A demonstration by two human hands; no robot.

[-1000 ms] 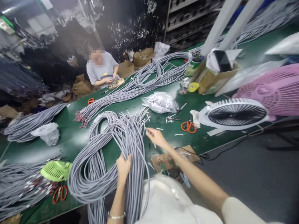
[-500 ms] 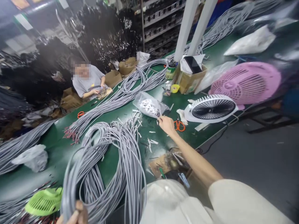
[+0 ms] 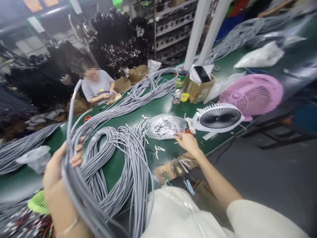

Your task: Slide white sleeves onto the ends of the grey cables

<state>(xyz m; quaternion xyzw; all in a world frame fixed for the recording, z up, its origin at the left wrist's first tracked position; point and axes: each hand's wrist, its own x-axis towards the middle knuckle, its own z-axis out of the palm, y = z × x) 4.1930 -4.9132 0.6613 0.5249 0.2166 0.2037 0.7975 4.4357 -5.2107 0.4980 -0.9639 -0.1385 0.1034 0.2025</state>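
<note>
Left hand: your left hand [image 3: 55, 163] is curled around a bundle of smooth grey round cables [image 3: 79, 195], raised above the table's near side.
Right hand: your right hand [image 3: 187, 142] reaches to the near edge of a clear crinkled plastic bag [image 3: 152, 133] filled with short white strips [image 3: 164, 128]; you cannot tell whether its fingers pinch anything.
Before you: a looped heap of grey cables [image 3: 135, 175] lies between your hands.
Table: the glossy dark green tabletop [image 3: 115, 165] carries scattered white scraps near the bag.
Right along it: a white fan with a round black grille [image 3: 220, 117] stands beside a pink plastic fan [image 3: 257, 94].
Across: a seated person in a grey shirt [image 3: 99, 84] works at the far edge.
Room: dark metal shelving [image 3: 173, 33] rises behind; plain grey floor [image 3: 260, 178] shows at your right.
</note>
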